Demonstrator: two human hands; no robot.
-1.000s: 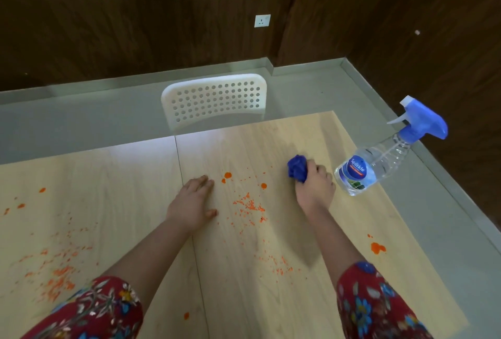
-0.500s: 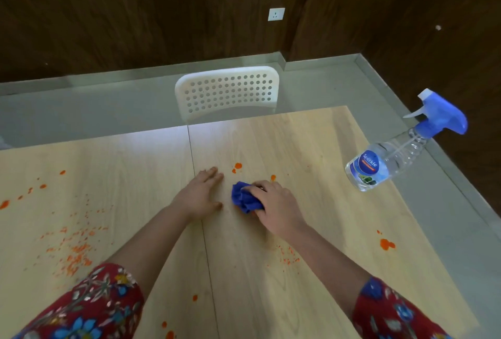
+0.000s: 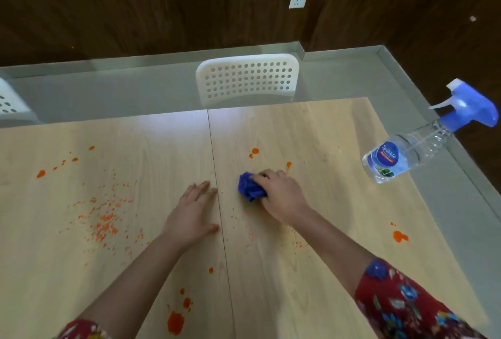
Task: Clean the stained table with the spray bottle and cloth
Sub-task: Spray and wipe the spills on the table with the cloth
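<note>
My right hand (image 3: 282,197) grips a crumpled blue cloth (image 3: 249,187) and presses it on the light wooden table (image 3: 311,132) near the centre seam. My left hand (image 3: 191,212) lies flat on the table just left of the seam, fingers straight. A clear spray bottle (image 3: 406,154) with a blue trigger head stands at the table's right edge. Orange stains are scattered about: a speckled patch (image 3: 104,223) on the left, drops (image 3: 253,152) beyond the cloth, blobs (image 3: 176,321) near the front and one (image 3: 400,236) at the right.
A white perforated chair (image 3: 248,78) stands behind the table's far edge, and part of another chair (image 3: 9,102) shows at the far left. Grey floor and dark wooden walls surround the table. The table's right edge runs close past the bottle.
My right hand swept the cloth left from near the bottle to the centre seam, and the speckles in the middle have thinned. My left hand stayed in place.
</note>
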